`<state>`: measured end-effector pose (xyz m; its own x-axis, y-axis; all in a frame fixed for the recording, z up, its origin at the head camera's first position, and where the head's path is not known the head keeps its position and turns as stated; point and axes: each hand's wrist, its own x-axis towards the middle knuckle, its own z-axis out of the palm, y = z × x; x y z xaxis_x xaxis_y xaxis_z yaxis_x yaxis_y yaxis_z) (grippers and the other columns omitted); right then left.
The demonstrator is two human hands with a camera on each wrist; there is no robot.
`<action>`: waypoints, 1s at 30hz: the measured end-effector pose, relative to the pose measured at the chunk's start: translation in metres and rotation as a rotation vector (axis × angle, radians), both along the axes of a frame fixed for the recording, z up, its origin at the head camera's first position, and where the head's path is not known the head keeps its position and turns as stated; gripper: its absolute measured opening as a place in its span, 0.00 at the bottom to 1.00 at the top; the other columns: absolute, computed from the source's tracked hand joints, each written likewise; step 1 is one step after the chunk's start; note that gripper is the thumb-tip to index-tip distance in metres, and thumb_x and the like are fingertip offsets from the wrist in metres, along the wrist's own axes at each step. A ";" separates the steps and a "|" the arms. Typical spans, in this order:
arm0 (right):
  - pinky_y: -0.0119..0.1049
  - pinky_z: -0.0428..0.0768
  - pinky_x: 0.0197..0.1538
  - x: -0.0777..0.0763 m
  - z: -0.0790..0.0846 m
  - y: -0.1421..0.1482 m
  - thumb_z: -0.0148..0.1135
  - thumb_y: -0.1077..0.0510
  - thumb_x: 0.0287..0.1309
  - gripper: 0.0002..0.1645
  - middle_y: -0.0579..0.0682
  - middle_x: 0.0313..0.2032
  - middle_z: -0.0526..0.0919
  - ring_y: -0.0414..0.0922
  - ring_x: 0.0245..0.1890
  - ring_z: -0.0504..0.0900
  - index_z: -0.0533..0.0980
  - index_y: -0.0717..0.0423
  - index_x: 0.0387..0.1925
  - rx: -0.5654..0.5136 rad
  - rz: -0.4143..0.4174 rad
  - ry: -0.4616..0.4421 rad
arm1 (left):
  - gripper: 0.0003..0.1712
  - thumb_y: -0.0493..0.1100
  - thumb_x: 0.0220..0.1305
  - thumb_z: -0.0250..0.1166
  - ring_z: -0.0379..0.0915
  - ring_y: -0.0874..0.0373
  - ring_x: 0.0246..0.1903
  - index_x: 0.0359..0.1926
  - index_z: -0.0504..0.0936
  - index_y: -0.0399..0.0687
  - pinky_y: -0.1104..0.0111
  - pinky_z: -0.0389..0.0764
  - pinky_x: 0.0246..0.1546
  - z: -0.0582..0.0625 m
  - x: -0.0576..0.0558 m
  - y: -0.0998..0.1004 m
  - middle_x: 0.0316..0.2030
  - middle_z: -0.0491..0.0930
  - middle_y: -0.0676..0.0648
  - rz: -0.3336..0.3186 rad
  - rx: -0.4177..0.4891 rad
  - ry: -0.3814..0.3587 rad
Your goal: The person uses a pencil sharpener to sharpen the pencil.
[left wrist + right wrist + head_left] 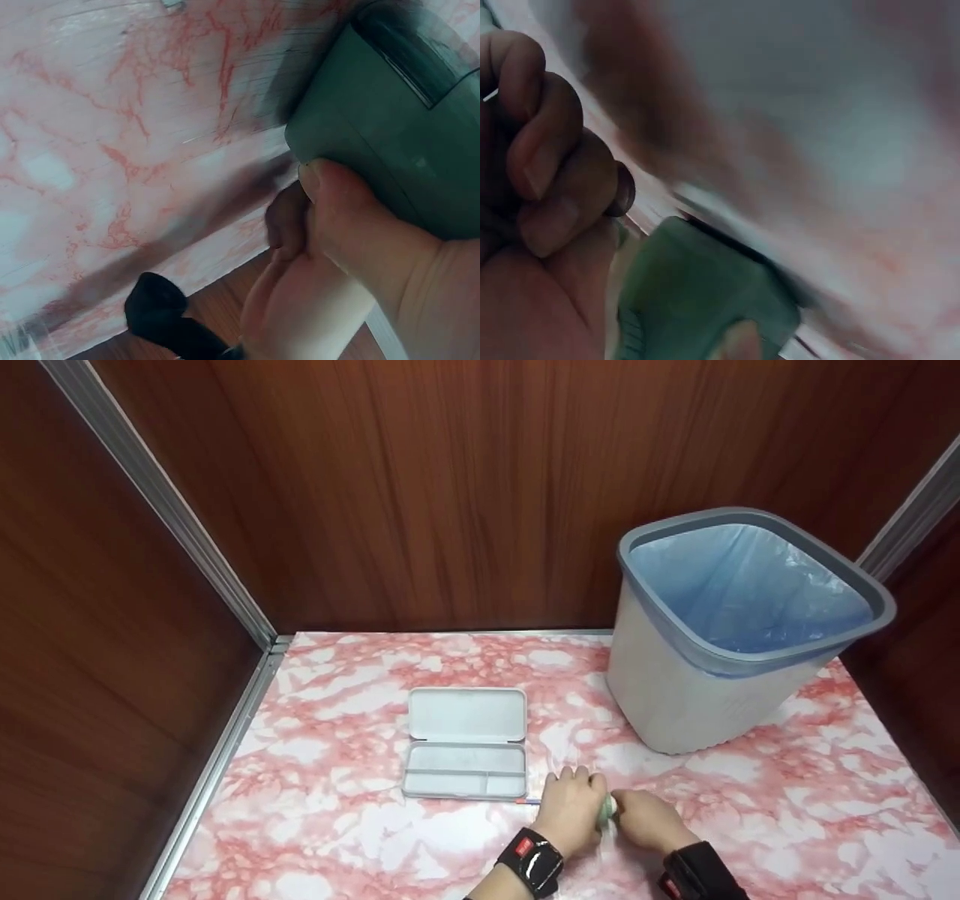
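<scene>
Near the front of the table, my left hand [571,812] grips a small green pencil sharpener [390,142]. It has a boxy, rounded body with a dark see-through window, and a cream end shows in the right wrist view. On the right side, my right hand [651,819] has its fingers [562,187] curled at that cream end, and they hide the part they hold. A thin red-and-blue pencil [527,802] lies left of my left hand, partly covered by it. Just beyond the pencil, a pale grey pencil case [446,782] lies open, its compartments showing.
A tall light bin [675,697] with a grey rim and blue liner stands at the back right. Red-and-white marbled covering [337,780] spreads over the table. Dark wood panels [450,495] rise behind and at both sides, with metal edging [232,735] on the left.
</scene>
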<state>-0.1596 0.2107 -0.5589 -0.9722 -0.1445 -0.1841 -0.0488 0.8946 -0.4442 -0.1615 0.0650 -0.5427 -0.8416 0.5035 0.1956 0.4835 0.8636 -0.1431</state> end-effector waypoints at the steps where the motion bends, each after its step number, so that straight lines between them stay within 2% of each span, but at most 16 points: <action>1: 0.47 0.73 0.32 0.003 -0.001 0.000 0.52 0.59 0.54 0.07 0.50 0.28 0.82 0.48 0.29 0.79 0.75 0.50 0.23 0.000 0.001 0.004 | 0.40 0.66 0.21 0.74 0.71 0.59 0.32 0.39 0.70 0.56 0.67 0.68 0.28 0.000 0.000 0.000 0.33 0.75 0.55 0.002 0.000 0.002; 5: 0.48 0.74 0.34 0.017 -0.002 -0.001 0.53 0.57 0.56 0.07 0.51 0.29 0.83 0.51 0.32 0.81 0.76 0.51 0.26 0.016 0.007 0.010 | 0.40 0.66 0.21 0.74 0.71 0.59 0.32 0.38 0.70 0.55 0.67 0.68 0.29 0.000 0.001 0.000 0.33 0.76 0.55 0.003 0.009 0.002; 10: 0.42 0.69 0.28 0.032 0.005 -0.002 0.55 0.59 0.54 0.08 0.46 0.21 0.76 0.45 0.25 0.77 0.72 0.49 0.21 0.022 0.035 0.014 | 0.39 0.65 0.22 0.74 0.71 0.59 0.32 0.38 0.70 0.56 0.67 0.69 0.29 0.000 0.001 0.000 0.33 0.76 0.55 0.010 0.004 -0.002; 17: 0.36 0.65 0.25 0.048 0.025 -0.001 0.56 0.61 0.51 0.08 0.40 0.16 0.71 0.38 0.21 0.72 0.72 0.49 0.19 0.000 0.091 0.103 | 0.39 0.65 0.24 0.74 0.71 0.59 0.32 0.40 0.70 0.56 0.68 0.68 0.28 0.002 0.001 -0.001 0.33 0.76 0.55 0.010 0.007 -0.027; 23: 0.33 0.61 0.24 0.045 0.047 -0.001 0.57 0.59 0.54 0.13 0.41 0.14 0.63 0.38 0.17 0.62 0.66 0.48 0.17 -0.008 0.090 0.179 | 0.39 0.64 0.25 0.74 0.71 0.59 0.32 0.40 0.70 0.56 0.67 0.67 0.29 0.002 0.002 -0.002 0.33 0.75 0.54 0.013 0.020 -0.040; 30: 0.33 0.61 0.26 0.026 0.055 0.002 0.55 0.60 0.56 0.14 0.42 0.15 0.60 0.39 0.19 0.62 0.64 0.49 0.18 -0.046 0.070 0.152 | 0.37 0.63 0.26 0.74 0.71 0.59 0.33 0.40 0.69 0.57 0.67 0.67 0.29 0.003 0.002 -0.001 0.33 0.75 0.55 0.005 0.023 -0.050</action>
<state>-0.1338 0.2125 -0.5035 -0.9756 -0.2179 -0.0276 -0.1801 0.8655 -0.4673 -0.1596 0.0644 -0.5401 -0.8532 0.4947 0.1652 0.4848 0.8690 -0.0989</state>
